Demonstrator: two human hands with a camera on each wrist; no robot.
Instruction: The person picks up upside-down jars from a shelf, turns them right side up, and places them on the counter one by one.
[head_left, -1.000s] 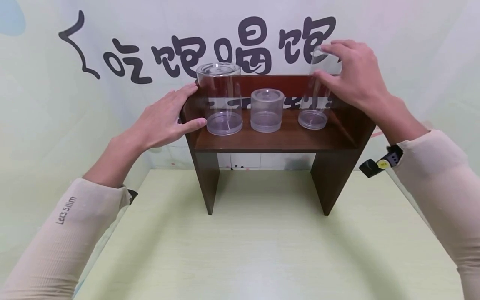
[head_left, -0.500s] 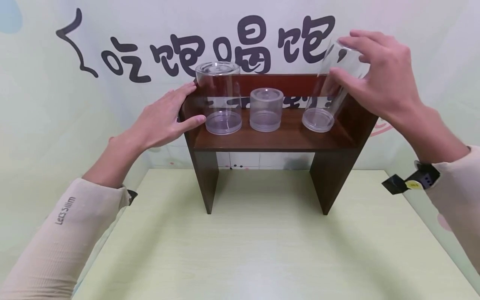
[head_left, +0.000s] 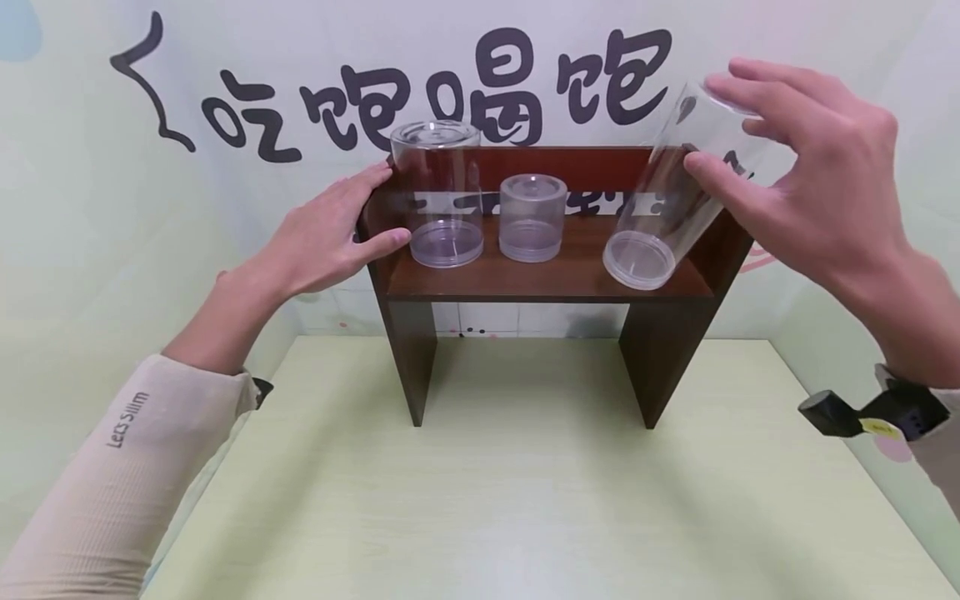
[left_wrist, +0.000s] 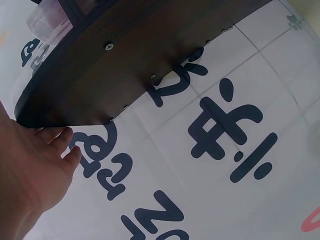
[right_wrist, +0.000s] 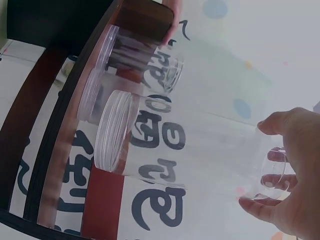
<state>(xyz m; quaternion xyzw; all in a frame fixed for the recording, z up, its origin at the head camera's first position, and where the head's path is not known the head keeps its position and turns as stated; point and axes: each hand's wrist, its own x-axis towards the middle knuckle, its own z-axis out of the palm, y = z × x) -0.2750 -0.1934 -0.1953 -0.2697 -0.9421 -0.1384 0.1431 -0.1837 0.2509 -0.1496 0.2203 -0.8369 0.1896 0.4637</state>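
Observation:
My right hand [head_left: 821, 175] holds a tall clear jar [head_left: 667, 200] by its upper end, the thumb on one side and fingers on the other. The jar leans to the right, its ringed end down near the front of the dark wooden shelf [head_left: 555, 287]. The right wrist view shows this jar [right_wrist: 112, 132] apart from the shelf board. My left hand [head_left: 322, 229] grips the shelf's left side panel, fingertips curled at its edge in the left wrist view and thumb reaching inward. Close to that thumb stands a wide clear jar [head_left: 442, 200]. A short clear jar [head_left: 533, 218] stands mid-shelf.
The shelf stands on a pale wooden table [head_left: 480, 500], on two side panels with a gap beneath the board. A white backdrop [head_left: 247, 50] with large black characters hangs behind. A camera [head_left: 870, 417] is strapped to the right wrist.
My right hand has drawn the tall jar from near upright at the shelf's right end to a lean, moving it rightward and toward me. The left hand has stayed in place.

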